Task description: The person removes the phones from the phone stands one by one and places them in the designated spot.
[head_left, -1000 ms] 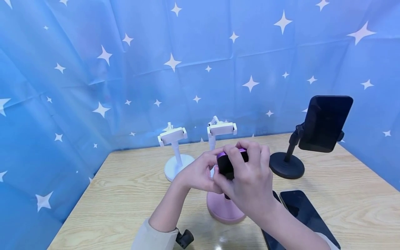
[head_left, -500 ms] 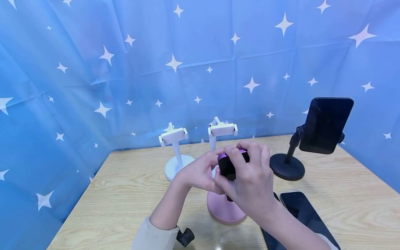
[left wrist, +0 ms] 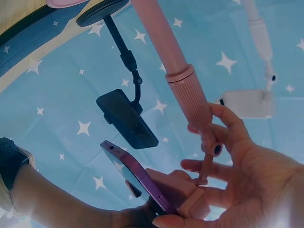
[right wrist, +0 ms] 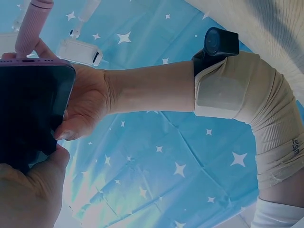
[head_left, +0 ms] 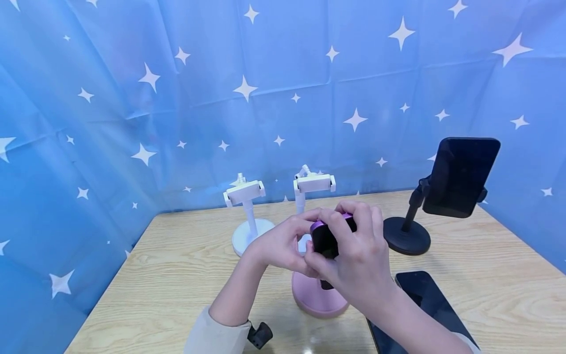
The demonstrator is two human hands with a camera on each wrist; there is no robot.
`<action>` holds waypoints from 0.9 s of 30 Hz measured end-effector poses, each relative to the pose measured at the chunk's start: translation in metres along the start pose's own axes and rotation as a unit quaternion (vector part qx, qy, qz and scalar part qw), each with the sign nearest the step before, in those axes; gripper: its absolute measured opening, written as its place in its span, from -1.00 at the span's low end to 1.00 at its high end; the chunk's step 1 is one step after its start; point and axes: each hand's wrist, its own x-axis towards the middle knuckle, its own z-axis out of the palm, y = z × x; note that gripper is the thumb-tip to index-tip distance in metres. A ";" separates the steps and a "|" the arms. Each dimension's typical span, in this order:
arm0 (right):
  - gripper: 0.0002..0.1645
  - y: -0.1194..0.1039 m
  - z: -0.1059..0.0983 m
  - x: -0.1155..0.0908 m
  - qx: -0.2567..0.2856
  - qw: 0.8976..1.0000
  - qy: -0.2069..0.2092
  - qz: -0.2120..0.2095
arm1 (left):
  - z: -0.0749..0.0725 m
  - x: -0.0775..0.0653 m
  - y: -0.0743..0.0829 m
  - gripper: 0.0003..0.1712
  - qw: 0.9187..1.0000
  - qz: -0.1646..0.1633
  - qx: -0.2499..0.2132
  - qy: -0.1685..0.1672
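A purple-edged smartphone [head_left: 325, 241] with a dark screen is between my hands, above the round base of a pink phone stand [head_left: 315, 297]. In the left wrist view its back lies against the pink clamp [left wrist: 176, 187]; whether the clamp is fastened around it I cannot tell. My left hand [head_left: 283, 244] has its fingers curled round the clamp and the joint behind it, thumb near the phone's edge. With my right hand [head_left: 359, 260] I grip the phone, fingers over its top edge and thumb at its screen. The right fingers are partly hidden in both wrist views.
Two white phone stands, one left [head_left: 244, 191] and one behind my hands [head_left: 315, 183], stand at the back. A black stand [head_left: 407, 236] at right carries a phone [head_left: 462, 177]. Dark phones [head_left: 435, 305] lie on the wooden table under my right forearm.
The purple phone and my right hand have shifted very slightly to the right. My left hand keeps nearly the same place and grip.
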 end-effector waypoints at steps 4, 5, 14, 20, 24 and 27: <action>-0.62 0.000 -0.001 0.000 0.015 1.000 -0.007 -0.001 | 0.001 -0.001 0.000 -0.58 1.000 -0.003 0.005 0.001; -0.61 0.000 -0.001 0.000 0.018 1.000 -0.006 -0.003 | 0.001 -0.001 0.000 -0.59 1.000 -0.002 0.006 0.001; -0.59 0.000 -0.002 0.000 0.034 0.999 0.002 -0.018 | 0.002 -0.001 -0.002 -0.55 0.999 0.011 0.038 0.001; -0.60 0.002 -0.001 0.000 0.034 0.999 0.007 -0.031 | 0.002 -0.002 -0.002 -0.54 0.998 0.011 0.059 -0.001; -0.60 0.003 -0.001 0.000 0.037 0.999 0.013 -0.038 | 0.003 -0.002 -0.002 -0.54 0.999 0.002 0.052 -0.004; -0.59 0.003 -0.001 0.000 0.043 0.998 0.016 -0.042 | 0.003 -0.002 -0.002 -0.54 0.999 -0.003 0.051 -0.006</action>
